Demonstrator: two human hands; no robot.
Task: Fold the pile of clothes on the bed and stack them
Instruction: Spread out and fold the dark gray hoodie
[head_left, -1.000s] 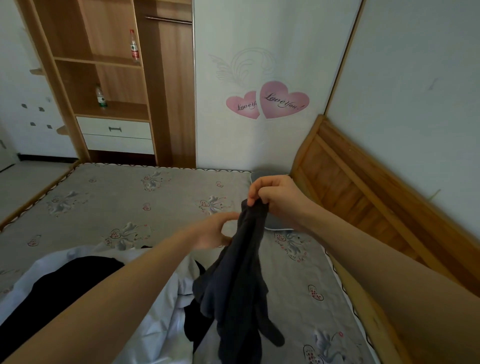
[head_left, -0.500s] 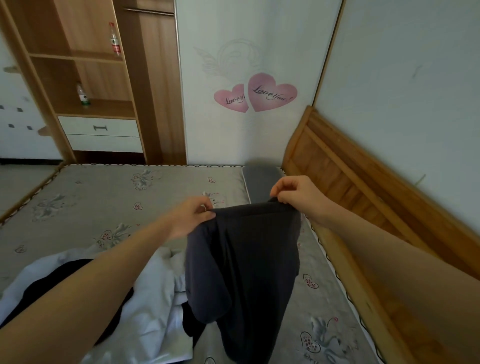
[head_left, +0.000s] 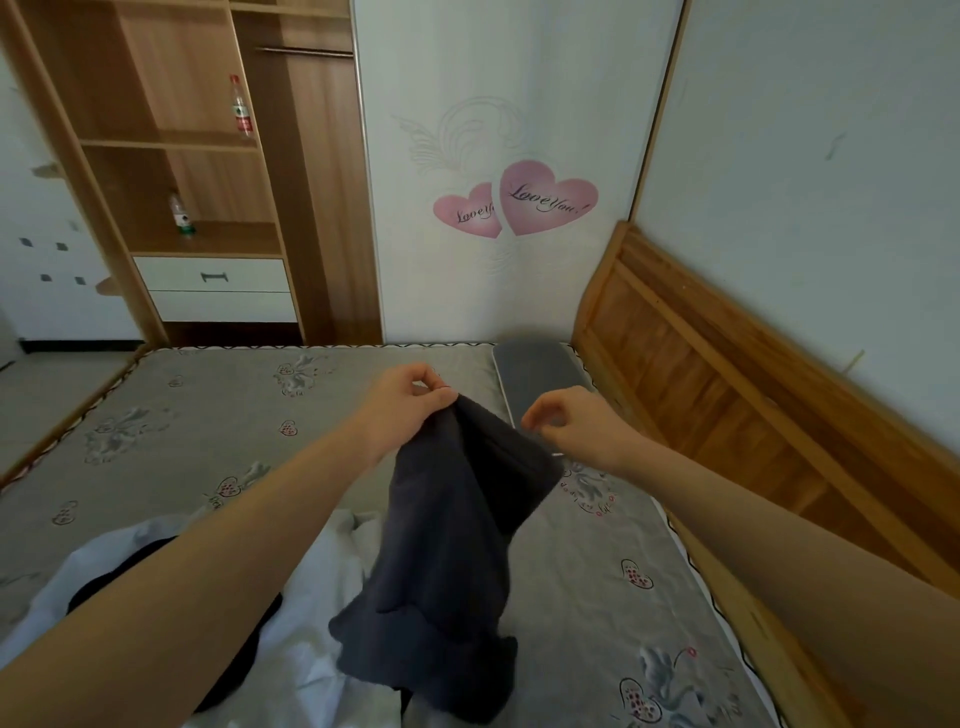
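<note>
Left hand (head_left: 402, 402) pinches the dark garment (head_left: 452, 545), which hangs below that grip over the bed (head_left: 208, 431). Right hand (head_left: 566, 423), just beside it, curls on nothing. Unfurling step, I'd say; next needs the right hand regrabbing the free top edge.

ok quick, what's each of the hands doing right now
Left hand: pinching the top edge of the dark grey fabric garment, holding it up.
Right hand: fingers curled, apart from the garment, holding nothing visible.

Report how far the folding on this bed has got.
Done: no folded stack is visible. In hand: the left hand pinches the dark grey garment, lifted and unfolded; the right hand is beside it, its grip unclear. Left: the white garment and black garment lie crumpled.
</note>
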